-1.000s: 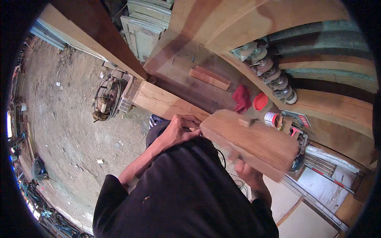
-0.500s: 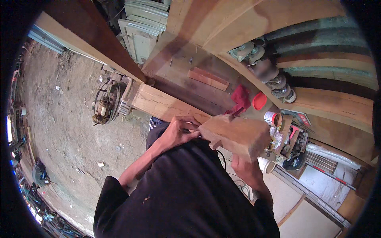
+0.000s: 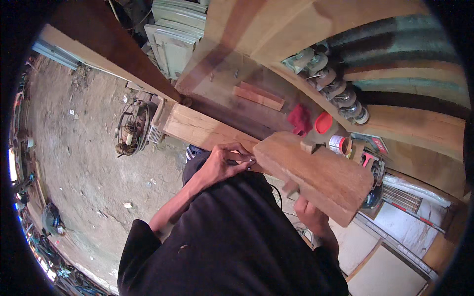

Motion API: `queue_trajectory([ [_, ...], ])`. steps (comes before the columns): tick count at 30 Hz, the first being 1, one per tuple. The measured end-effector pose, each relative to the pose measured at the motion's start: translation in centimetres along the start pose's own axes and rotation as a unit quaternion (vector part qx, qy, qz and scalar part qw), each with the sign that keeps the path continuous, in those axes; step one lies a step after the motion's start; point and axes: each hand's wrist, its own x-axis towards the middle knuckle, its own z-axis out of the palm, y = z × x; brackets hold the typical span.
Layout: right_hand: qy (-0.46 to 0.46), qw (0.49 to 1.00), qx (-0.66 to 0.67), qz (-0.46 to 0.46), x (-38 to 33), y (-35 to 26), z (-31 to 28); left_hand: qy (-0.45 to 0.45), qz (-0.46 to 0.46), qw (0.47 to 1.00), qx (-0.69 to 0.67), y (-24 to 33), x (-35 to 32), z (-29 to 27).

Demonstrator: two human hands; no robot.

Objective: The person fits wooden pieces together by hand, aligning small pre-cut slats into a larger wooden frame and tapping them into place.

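brown worktop (image 3: 219, 91) and a dirt floor (image 3: 79, 163)

toward twelve and one o'clock, the flat brown worktop carries strips of reddish wood (image 3: 258, 96) at one, a crumpled red cloth (image 3: 299, 118) at two and, near it, a round red lid (image 3: 324, 122) between two and three. the dirt floor spreads at nine, bearing a cord-looped machine (image 3: 133, 128) just above nine and small pale scraps (image 3: 128, 205) at eight.

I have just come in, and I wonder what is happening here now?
A person holds a large wooden block in the right hand; in this view it covers part of a long plank. The left hand is by the plank's near edge, thumb and fingers drawn close together; I cannot tell whether they grip something small. Beyond the plank lie a red cloth and a round red lid.
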Motion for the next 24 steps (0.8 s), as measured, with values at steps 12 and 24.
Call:
queue_trajectory([
  [12, 0.078, 0.960, 0.217, 0.160, 1.3, 0.7, 0.5, 0.037, 0.047, 0.993, 0.098, 0.6, -0.2, 0.9],
  [24, 0.016, 0.994, 0.099, 0.037, -0.2, -1.3, 1.1, 0.003, 0.079, 0.987, 0.142, 0.5, -0.3, 1.3],
])
